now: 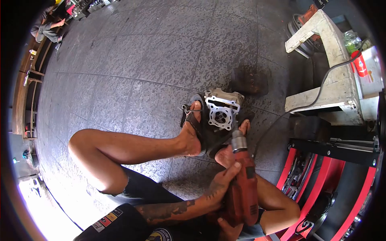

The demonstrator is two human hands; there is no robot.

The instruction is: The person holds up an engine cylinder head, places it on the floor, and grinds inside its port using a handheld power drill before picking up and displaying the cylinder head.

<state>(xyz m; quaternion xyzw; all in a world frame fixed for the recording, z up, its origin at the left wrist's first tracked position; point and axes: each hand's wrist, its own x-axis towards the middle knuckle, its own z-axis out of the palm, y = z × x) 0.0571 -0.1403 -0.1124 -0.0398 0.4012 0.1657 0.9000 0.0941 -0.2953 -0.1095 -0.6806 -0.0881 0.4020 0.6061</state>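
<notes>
A red power drill [243,184] lies across my lap with its silver chuck pointing up and away from me. My left hand [220,180] is closed around the drill's body, the thumb lying on its near side. Low in the picture, my right hand [230,230] grips the drill by its handle end; most of those fingers are hidden. Beyond the chuck, a metal engine cylinder head [221,105] rests on the floor between my sandaled feet, its machined face with round openings turned toward me. The chuck's tip is near the cylinder head's lower right corner; whether they touch I cannot tell.
A dark stain [250,80] marks the tiled floor [140,60]. At right stand a worn white wooden stand [335,86], a red can [359,64] and a red tool rack [309,201]. A dark cable [321,86] runs down past the stand. Another person [47,28] sits far left.
</notes>
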